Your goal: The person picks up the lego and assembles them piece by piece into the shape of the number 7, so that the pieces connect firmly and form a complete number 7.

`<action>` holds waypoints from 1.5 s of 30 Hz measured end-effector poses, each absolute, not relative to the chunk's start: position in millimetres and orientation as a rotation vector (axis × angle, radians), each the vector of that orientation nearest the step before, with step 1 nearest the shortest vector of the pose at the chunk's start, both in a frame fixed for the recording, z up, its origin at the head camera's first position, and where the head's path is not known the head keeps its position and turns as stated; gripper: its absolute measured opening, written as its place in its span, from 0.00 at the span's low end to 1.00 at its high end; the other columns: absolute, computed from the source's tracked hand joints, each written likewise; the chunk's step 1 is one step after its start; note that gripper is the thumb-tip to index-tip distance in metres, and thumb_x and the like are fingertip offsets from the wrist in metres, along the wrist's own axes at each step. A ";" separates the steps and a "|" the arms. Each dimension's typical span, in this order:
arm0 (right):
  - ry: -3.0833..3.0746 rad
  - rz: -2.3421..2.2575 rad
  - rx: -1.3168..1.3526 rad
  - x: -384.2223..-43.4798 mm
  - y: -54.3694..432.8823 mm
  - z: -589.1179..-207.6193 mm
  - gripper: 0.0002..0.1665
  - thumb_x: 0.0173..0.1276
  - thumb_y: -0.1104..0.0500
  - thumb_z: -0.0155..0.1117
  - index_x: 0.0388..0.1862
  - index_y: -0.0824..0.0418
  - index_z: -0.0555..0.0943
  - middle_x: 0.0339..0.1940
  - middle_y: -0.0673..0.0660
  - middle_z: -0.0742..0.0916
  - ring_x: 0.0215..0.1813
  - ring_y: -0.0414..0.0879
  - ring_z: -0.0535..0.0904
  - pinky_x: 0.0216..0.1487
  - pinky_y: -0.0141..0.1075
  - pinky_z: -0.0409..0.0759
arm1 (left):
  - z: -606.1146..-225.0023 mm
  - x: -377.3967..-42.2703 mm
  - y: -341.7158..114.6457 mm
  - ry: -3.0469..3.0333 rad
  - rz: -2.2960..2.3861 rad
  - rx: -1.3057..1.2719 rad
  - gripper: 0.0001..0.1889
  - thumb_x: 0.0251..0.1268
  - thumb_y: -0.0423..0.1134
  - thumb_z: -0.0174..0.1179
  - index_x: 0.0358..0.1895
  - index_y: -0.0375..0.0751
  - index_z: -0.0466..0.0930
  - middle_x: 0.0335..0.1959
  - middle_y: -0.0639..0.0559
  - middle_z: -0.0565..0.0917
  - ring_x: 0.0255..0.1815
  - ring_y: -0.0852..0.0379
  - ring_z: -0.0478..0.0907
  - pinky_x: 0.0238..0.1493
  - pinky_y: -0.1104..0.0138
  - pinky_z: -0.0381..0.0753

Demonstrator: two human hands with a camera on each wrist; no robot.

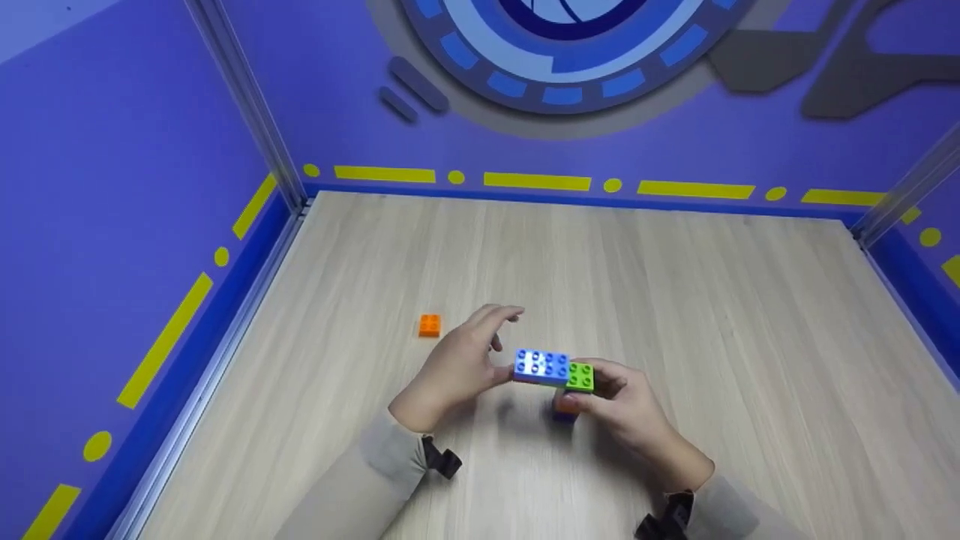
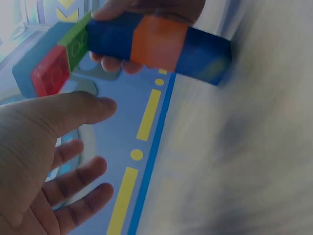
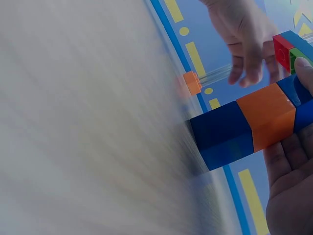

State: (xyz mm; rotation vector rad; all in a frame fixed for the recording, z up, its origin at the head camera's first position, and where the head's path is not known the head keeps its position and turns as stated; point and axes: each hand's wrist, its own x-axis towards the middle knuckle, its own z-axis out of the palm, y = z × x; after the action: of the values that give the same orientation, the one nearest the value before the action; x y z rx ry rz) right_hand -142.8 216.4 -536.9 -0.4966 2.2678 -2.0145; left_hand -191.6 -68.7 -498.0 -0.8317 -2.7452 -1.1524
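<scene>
My right hand (image 1: pixel 626 401) grips a toy brick assembly at its column, thumb on the near side. The column (image 3: pixel 271 115) shows dark blue, orange and dark blue bricks in turn. On its top are a green brick (image 1: pixel 580 376) and a long light-blue brick (image 1: pixel 541 364) that juts out to the left. Under the jutting part sits a red brick (image 2: pixel 51 73). My left hand (image 1: pixel 463 356) is beside the light-blue brick's left end, fingers spread and loosely bent, holding nothing. In the left wrist view its thumb (image 2: pixel 90 108) is just apart from the red brick.
A loose orange brick (image 1: pixel 430 325) lies on the wooden table (image 1: pixel 360 270), left of and beyond my left hand. Blue-purple panels with yellow marks (image 1: pixel 537 181) wall the table at the back and both sides.
</scene>
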 end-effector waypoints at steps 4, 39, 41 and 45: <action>2.258 -2.014 -0.505 -143.3 215.6 -537.3 0.25 0.68 0.74 0.79 0.63 0.78 0.85 0.48 0.42 0.96 0.48 0.37 0.92 0.52 0.29 0.89 | -508.0 -203.6 -86.6 -2.784 -1.229 -0.666 0.39 0.69 0.39 0.81 0.82 0.48 0.75 0.79 0.51 0.79 0.55 0.53 0.86 0.53 0.61 0.90; 2.192 -2.044 -0.449 -141.1 214.8 -535.4 0.30 0.67 0.74 0.79 0.66 0.84 0.81 0.49 0.41 0.96 0.48 0.37 0.91 0.52 0.28 0.89 | -540.4 -240.7 -161.0 -2.822 -1.402 -0.099 0.18 0.70 0.36 0.78 0.60 0.41 0.89 0.60 0.44 0.86 0.60 0.45 0.82 0.68 0.52 0.84; 2.195 -2.041 -0.435 -141.5 215.4 -535.5 0.30 0.67 0.74 0.80 0.66 0.83 0.82 0.49 0.41 0.96 0.48 0.37 0.92 0.52 0.28 0.89 | -537.3 -240.7 -158.7 -2.787 -1.457 -0.105 0.17 0.71 0.34 0.77 0.60 0.40 0.89 0.60 0.45 0.85 0.60 0.46 0.84 0.68 0.52 0.87; 2.196 -2.035 -0.418 -142.4 216.1 -535.4 0.31 0.67 0.74 0.80 0.67 0.82 0.82 0.49 0.42 0.97 0.48 0.38 0.92 0.52 0.29 0.90 | -528.8 -239.3 -152.9 -2.719 -1.527 -0.134 0.18 0.71 0.33 0.77 0.61 0.41 0.89 0.61 0.45 0.85 0.63 0.45 0.84 0.71 0.51 0.86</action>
State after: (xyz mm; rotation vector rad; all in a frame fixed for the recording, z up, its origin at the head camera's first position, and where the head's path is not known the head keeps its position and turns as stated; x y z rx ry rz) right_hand -142.4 216.1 -535.4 -0.4180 2.1960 -2.0346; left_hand -239.3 -152.9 -528.8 -0.1336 -2.7190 -1.5274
